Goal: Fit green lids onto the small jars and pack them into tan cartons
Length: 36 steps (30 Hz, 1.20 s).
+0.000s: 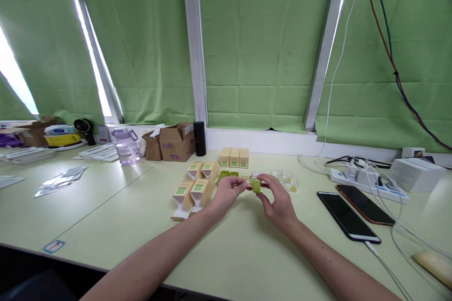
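green fabric blinds [261, 46] hang behind a pale green tabletop [226, 254], on which the work is laid out. observed at the centre: the person's two hands, raised close together just above the surface. item under inspection: one small green block with rounded corners [256, 185], located at the right hand [280, 204], pinched between thumb and fingers. its longer axis appears roughly upright, crosswise to the line joining the two hands.

left hand [228, 192]: thumb and forefinger drawn together, pinching a small pale yellowish piece [249, 183] whose exact form is too small to make out. that piece lies on the block's left side, very near it; whether the two touch cannot be told from here. relation of note: block and piece sit side by side in the narrow gap between the hands, the block nearer the right hand, the piece nearer the left.

surroundings: four kraft cardboard cartons with green label squares [198, 187] stand to the left of the left hand, the nearer ones with flaps open. three upright kraft cartons [234, 158] stand in a row beyond the hands. a clear plastic tray with rounded cups [291, 184] lies beyond the right hand, yellow bits visible inside. well to the right, two dark-screened phones [348, 215] lie on the tabletop.
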Each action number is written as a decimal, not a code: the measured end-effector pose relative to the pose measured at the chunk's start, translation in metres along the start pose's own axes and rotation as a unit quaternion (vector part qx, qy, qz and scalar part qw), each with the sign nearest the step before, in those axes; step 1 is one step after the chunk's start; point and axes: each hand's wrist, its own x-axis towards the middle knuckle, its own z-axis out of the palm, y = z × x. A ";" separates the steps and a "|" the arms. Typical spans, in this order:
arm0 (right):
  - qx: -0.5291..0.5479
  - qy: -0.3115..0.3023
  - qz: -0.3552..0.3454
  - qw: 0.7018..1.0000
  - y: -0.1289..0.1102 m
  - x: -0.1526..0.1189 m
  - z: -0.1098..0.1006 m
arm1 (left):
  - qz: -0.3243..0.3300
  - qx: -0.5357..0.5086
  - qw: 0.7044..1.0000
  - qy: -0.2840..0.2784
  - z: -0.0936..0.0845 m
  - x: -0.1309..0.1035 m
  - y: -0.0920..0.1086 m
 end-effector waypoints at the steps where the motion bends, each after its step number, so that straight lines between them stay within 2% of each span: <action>1: 0.002 0.001 0.000 1.000 0.000 0.000 0.000 | -0.001 -0.001 1.000 0.001 0.000 0.000 0.000; 9: 0.005 0.000 -0.005 1.000 -0.002 0.002 0.000 | -0.003 0.008 1.000 -0.005 -0.001 -0.001 0.001; 13: -0.001 0.005 0.001 1.000 -0.002 0.003 -0.001 | 0.013 0.039 0.999 0.028 -0.005 0.003 -0.005; 16: -0.023 0.010 -0.001 1.000 -0.002 0.003 -0.002 | 0.056 0.074 0.994 0.058 -0.008 0.004 -0.009; 19: -0.042 0.003 -0.014 0.999 -0.002 0.003 -0.003 | 0.130 0.150 0.978 0.067 -0.010 0.001 -0.010; 22: -0.049 -0.009 -0.037 0.998 -0.004 0.004 -0.005 | 0.223 0.232 0.945 0.048 -0.009 -0.006 -0.007; 27: -0.064 -0.022 -0.068 0.995 -0.005 0.004 -0.005 | 0.353 0.301 0.886 -0.001 -0.006 -0.012 -0.003; 30: -0.063 -0.017 -0.078 0.995 -0.004 0.004 -0.004 | 0.381 0.318 0.868 -0.001 -0.005 -0.010 -0.005; 36: -0.068 -0.005 -0.105 0.992 -0.003 0.006 -0.007 | 0.385 0.326 0.863 0.011 -0.008 -0.007 -0.008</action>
